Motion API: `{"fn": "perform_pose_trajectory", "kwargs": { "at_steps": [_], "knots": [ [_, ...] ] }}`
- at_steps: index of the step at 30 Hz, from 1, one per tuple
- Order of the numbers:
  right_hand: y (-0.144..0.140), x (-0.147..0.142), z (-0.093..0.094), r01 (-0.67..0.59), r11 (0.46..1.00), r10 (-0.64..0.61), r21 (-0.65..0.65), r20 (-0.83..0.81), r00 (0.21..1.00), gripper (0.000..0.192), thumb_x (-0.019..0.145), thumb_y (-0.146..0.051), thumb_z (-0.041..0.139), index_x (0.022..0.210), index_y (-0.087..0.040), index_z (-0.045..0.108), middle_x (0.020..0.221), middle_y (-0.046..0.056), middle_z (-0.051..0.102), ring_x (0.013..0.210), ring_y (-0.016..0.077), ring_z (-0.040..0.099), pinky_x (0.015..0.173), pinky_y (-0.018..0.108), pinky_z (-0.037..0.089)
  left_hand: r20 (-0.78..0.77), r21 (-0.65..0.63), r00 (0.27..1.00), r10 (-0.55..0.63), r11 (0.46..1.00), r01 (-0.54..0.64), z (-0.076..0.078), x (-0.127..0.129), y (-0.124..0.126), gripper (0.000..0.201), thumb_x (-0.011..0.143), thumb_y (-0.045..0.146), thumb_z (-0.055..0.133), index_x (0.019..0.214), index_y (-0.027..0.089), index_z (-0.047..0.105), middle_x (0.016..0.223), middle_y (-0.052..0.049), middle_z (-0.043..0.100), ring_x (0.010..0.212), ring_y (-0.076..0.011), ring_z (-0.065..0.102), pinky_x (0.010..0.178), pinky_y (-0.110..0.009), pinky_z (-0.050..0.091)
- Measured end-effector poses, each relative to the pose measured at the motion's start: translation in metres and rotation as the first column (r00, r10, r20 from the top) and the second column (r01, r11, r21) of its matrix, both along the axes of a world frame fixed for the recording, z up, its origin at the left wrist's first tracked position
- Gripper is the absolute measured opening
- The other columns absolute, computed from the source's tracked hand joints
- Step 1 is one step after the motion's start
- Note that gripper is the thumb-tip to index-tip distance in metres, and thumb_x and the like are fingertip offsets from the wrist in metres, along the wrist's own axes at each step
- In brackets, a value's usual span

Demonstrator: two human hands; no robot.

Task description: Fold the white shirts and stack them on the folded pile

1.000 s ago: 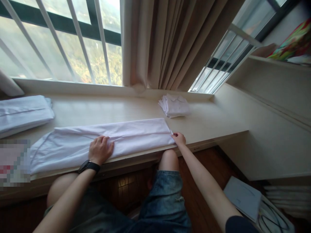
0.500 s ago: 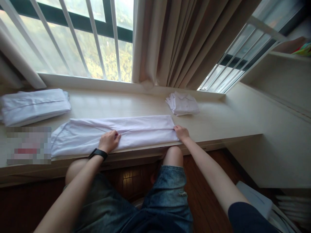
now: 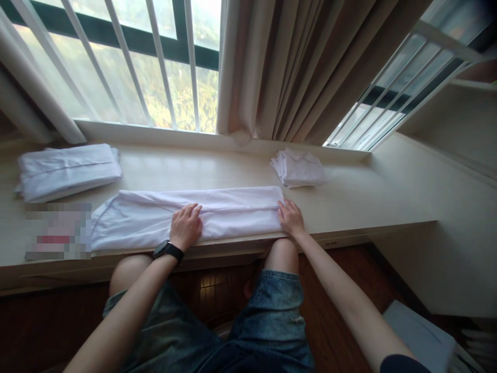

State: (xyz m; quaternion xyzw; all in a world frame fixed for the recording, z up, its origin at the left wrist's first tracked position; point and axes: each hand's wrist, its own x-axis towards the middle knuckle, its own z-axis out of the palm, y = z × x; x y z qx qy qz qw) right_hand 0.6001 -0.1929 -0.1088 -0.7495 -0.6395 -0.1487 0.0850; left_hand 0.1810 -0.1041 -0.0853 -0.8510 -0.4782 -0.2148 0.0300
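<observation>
Pale, smooth-topped window ledge; long, flat-folded white cloth laid along its front edge.
Behind cloth's left end: thick, folded white fabric bundle. Behind its right end: smaller folded white fabric bundle. Cloth's middle is covered by bare left hand, palm down, fingers loosely spread. Cloth's right end is touched by bare right hand, fingers extended; whether fabric is pinched can't be told. Black-strapped wristwatch worn on left wrist.

White garment of thin-looking matt cloth, lightly creased, on a smooth, pale ledge with a soft sheen. Matt fabric curtain. Faded denim shorts; glossy, dark wood-look floor.
</observation>
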Motion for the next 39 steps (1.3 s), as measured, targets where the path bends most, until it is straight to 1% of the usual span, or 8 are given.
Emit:
{"fn": "perform_pose_trajectory", "kwargs": {
  "at_steps": [4,7,16,21,26,33,37,39],
  "knots": [
    [0.001,-0.011,-0.015,-0.077,0.987,0.066,-0.141,-0.081,0.995,0.053,0.104,-0.041,0.030,0.155,-0.031,0.040,0.163,0.003,0.033,0.150,0.0286,0.029,0.119,0.050,0.028,-0.075,-0.127,0.994,-0.075,0.990,0.065,-0.005,0.013,0.003,0.053,0.101,0.040,0.033,0.151,0.028,0.046,0.160,-0.006,0.040,0.151,-0.0308,0.027,0.123,-0.058,0.010],
    [0.001,-0.010,-0.023,-0.069,0.974,0.043,-0.217,-0.125,0.991,0.053,0.106,-0.042,0.026,0.157,-0.033,0.035,0.164,0.001,0.032,0.151,0.0280,0.028,0.120,0.053,0.027,-0.103,-0.231,0.994,-0.045,0.973,0.020,-0.013,0.004,0.014,0.054,0.103,0.046,0.029,0.153,0.031,0.044,0.161,-0.004,0.039,0.152,-0.0309,0.027,0.122,-0.061,0.006],
    [-0.004,-0.001,-0.039,-0.021,0.991,0.001,-0.134,-0.140,0.990,0.054,0.104,-0.040,0.028,0.152,-0.026,0.046,0.160,0.004,0.040,0.150,0.0290,0.031,0.120,0.055,0.027,-0.129,-0.301,0.982,0.141,0.938,-0.174,-0.015,-0.065,0.044,0.056,0.103,0.047,0.025,0.155,0.032,0.039,0.165,-0.004,0.032,0.153,-0.0284,0.023,0.121,-0.063,0.010],
    [-0.003,0.002,-0.047,-0.041,0.994,0.026,-0.103,-0.151,0.988,0.056,0.103,-0.044,0.025,0.151,-0.023,0.048,0.158,0.006,0.043,0.149,0.0292,0.033,0.120,0.053,0.029,-0.188,-0.282,0.927,0.324,0.886,-0.367,-0.012,-0.119,0.075,0.058,0.102,0.044,0.023,0.156,0.028,0.038,0.164,-0.006,0.031,0.153,-0.0318,0.020,0.119,-0.069,0.005],
    [-0.003,0.003,-0.049,-0.055,0.994,0.039,-0.095,-0.160,0.986,0.058,0.103,-0.047,0.024,0.150,-0.024,0.050,0.157,0.006,0.045,0.148,0.0300,0.035,0.119,0.054,0.029,-0.246,-0.281,0.884,0.397,0.844,-0.457,-0.011,-0.159,0.099,0.063,0.101,0.045,0.023,0.159,0.023,0.033,0.166,-0.008,0.027,0.154,-0.0342,0.017,0.118,-0.070,0.004],
    [-0.001,0.009,-0.052,-0.077,0.994,0.063,-0.081,-0.170,0.983,0.058,0.102,-0.047,0.025,0.148,-0.024,0.052,0.155,0.005,0.047,0.148,0.0290,0.035,0.118,0.052,0.032,-0.243,-0.369,0.859,0.451,0.776,-0.512,-0.002,-0.154,0.121,0.062,0.098,0.038,0.029,0.158,0.020,0.035,0.165,-0.011,0.030,0.151,-0.0353,0.025,0.118,-0.062,0.022],
    [0.000,0.015,-0.053,-0.082,0.993,0.064,-0.091,-0.185,0.981,0.057,0.101,-0.046,0.027,0.147,-0.024,0.053,0.154,0.006,0.048,0.148,0.0293,0.035,0.119,0.053,0.031,-0.248,-0.336,0.859,0.448,0.792,-0.510,0.013,-0.147,0.115,0.058,0.094,0.037,0.039,0.148,0.017,0.049,0.156,-0.016,0.044,0.141,-0.0372,0.039,0.113,-0.059,0.030],
    [-0.001,0.021,-0.054,-0.084,0.992,0.065,-0.091,-0.192,0.979,0.056,0.101,-0.046,0.029,0.147,-0.025,0.053,0.155,0.006,0.048,0.148,0.0297,0.035,0.119,0.054,0.031,-0.231,-0.269,0.867,0.441,0.828,-0.492,0.018,-0.139,0.101,0.056,0.093,0.037,0.042,0.144,0.016,0.053,0.151,-0.018,0.049,0.139,-0.0374,0.040,0.114,-0.058,0.029]
  ]
}}
